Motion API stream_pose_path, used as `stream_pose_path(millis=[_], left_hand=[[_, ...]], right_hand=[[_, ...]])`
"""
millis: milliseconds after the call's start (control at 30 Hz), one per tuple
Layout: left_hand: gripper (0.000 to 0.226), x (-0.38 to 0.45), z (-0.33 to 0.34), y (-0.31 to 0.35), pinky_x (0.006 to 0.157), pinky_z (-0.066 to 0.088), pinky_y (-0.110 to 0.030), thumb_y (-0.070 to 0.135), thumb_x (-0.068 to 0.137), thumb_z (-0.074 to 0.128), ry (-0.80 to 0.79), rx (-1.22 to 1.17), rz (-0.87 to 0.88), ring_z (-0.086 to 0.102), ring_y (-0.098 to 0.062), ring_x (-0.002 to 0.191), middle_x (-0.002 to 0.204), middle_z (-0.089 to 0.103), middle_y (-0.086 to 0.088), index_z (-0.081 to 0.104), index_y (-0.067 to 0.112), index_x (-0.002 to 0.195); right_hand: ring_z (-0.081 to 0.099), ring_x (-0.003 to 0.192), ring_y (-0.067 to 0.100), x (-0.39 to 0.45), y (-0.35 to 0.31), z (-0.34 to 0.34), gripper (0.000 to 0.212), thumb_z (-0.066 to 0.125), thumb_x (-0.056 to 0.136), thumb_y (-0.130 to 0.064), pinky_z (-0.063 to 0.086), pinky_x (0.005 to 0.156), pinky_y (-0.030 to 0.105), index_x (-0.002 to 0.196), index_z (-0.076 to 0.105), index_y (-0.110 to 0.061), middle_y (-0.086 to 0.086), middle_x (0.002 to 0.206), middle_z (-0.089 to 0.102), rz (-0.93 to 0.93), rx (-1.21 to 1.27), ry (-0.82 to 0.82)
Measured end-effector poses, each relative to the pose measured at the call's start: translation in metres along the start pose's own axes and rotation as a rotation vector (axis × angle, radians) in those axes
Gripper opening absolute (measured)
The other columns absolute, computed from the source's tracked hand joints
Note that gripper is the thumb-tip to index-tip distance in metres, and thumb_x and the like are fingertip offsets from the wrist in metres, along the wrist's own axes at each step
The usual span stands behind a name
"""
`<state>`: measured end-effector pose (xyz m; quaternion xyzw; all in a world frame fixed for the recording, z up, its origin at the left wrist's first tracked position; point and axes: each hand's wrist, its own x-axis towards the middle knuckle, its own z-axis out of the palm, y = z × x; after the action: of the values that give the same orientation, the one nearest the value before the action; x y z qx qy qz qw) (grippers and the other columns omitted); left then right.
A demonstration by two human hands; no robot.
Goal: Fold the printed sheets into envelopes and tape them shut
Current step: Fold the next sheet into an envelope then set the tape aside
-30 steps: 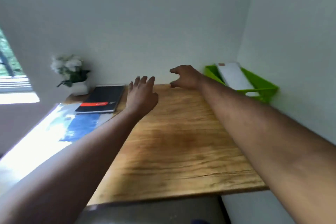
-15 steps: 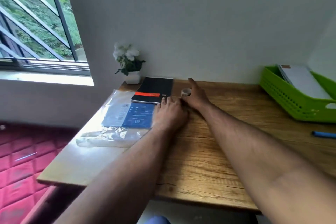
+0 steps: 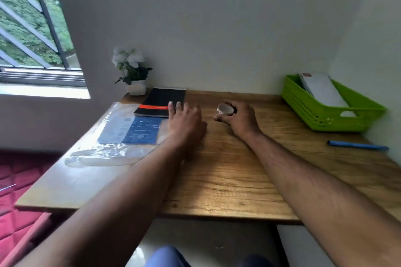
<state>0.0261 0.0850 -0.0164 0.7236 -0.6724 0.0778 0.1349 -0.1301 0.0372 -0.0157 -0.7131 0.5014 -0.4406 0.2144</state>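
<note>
we grip the tape [image 3: 225, 109] in our right hand [image 3: 239, 119]; left hand [image 3: 186, 119] lies open on the counter [image 3: 238, 169]; no sheets folded yet.

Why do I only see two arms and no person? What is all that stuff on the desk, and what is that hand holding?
The camera sits on the person's head and looks forward and down, so you see only their own arms reaching out, just as you see yours.

The right hand curls its fingers round a small roll of tape. The left hand rests flat on the wooden desk with straight fingers and holds nothing; its fingertips reach the edge of a black notebook.

Beside that hand lies a clear plastic sleeve with blue printed sheets inside. In the back corner stands a little potted plant. On the right are a green basket with white papers in it and a blue pen.
</note>
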Motion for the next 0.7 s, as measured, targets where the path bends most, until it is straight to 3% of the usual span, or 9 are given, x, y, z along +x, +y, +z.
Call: stream_pose_path(millis=[100,200,300,367,467,700], left_hand=[[0.058,-0.004,-0.007,0.045,0.118,0.015,-0.052,0.050,0.090,0.052,0.046,-0.029,0.136,0.033,-0.032,0.140,0.144,0.045,-0.012,0.046,0.019,0.139],[0.059,-0.008,-0.011,0.098,0.110,0.036,-0.046,0.048,0.088,0.057,-0.041,-0.243,0.227,0.044,-0.029,0.133,0.142,0.049,-0.007,0.047,0.020,0.139],[0.061,-0.009,-0.010,0.156,0.107,0.040,-0.040,0.043,0.087,0.059,-0.108,-0.430,0.294,0.044,-0.026,0.134,0.145,0.048,-0.007,0.046,0.018,0.142],[0.059,-0.013,-0.007,0.195,0.109,0.038,-0.037,0.038,0.088,0.060,-0.144,-0.487,0.329,0.042,-0.025,0.135,0.145,0.049,-0.008,0.048,0.016,0.141],[0.053,-0.018,0.001,0.241,0.106,0.040,-0.035,0.033,0.089,0.061,-0.190,-0.540,0.323,0.045,-0.027,0.132,0.143,0.051,-0.008,0.051,0.017,0.138],[0.046,-0.006,0.019,0.279,0.088,0.048,-0.032,0.037,0.082,0.071,-0.191,-0.604,0.241,0.059,-0.026,0.110,0.121,0.065,-0.009,0.064,0.014,0.121]], right_hand=[[0.062,0.095,0.013,-0.022,0.013,-0.059,0.065,0.089,0.060,-0.028,0.051,0.079,0.021,0.118,0.064,-0.012,0.005,0.109,0.068,-0.054,-0.050,0.067],[0.059,0.091,0.010,-0.042,0.032,-0.121,0.070,0.090,0.059,-0.024,0.043,0.069,0.003,0.122,0.060,-0.013,0.002,0.106,0.064,-0.059,-0.088,0.161],[0.059,0.084,0.009,-0.064,0.056,-0.178,0.076,0.089,0.061,-0.021,0.040,0.062,-0.002,0.129,0.055,-0.018,-0.003,0.099,0.059,0.011,-0.115,0.267],[0.059,0.082,0.009,-0.080,0.077,-0.214,0.075,0.088,0.063,-0.019,0.041,0.060,0.000,0.130,0.055,-0.019,0.000,0.097,0.062,0.070,-0.134,0.313],[0.062,0.088,0.012,-0.105,0.106,-0.258,0.074,0.087,0.065,-0.021,0.046,0.077,0.014,0.131,0.054,-0.021,0.001,0.102,0.064,0.150,-0.208,0.333],[0.061,0.106,0.020,-0.124,0.142,-0.287,0.067,0.079,0.075,-0.020,0.052,0.093,0.033,0.135,0.050,-0.027,0.008,0.122,0.061,0.210,-0.334,0.262]])
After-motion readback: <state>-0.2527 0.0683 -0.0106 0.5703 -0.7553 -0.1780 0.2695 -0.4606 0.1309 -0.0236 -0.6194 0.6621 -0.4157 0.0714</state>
